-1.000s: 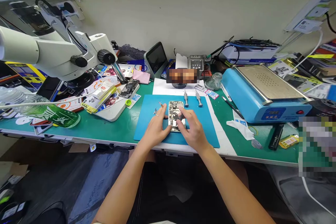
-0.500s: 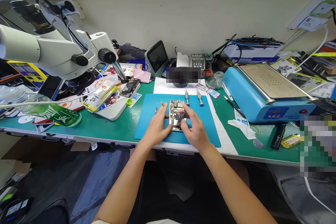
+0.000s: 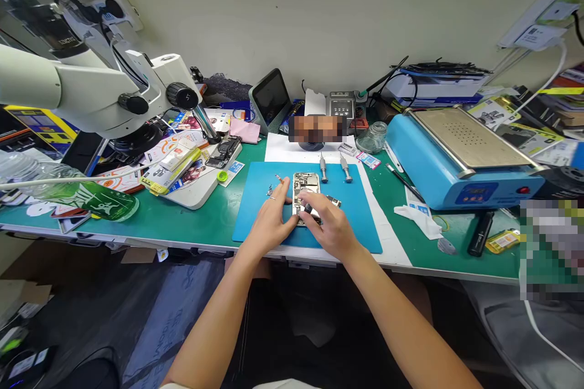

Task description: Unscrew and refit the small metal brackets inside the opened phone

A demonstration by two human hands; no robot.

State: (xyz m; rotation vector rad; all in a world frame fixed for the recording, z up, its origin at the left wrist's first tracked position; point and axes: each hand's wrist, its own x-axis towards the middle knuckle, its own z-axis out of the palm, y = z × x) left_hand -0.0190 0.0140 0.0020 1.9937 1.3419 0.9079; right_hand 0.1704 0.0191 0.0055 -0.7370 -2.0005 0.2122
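An opened smartphone, its inner parts bare, lies on a blue work mat. Against its left edge rests my left hand, thumb at the lower corner and fingers along the side, holding it in place. My right hand is closed over the phone's lower half, thumb and forefinger around a small dark object that the fingers mostly cover. Just past those fingers a small dark piece shows at the right. Small metal parts and a copper-coloured strip lie left of the phone.
Two grey screwdrivers stand at the mat's back edge. A blue heating plate machine and a glass jar are to the right. At left are a microscope, a green bottle and papers.
My right hand has shifted left and tipped over the phone, with its fingers lower on it. A dark piece now shows right of the fingers. My left hand stays at the phone's edge.
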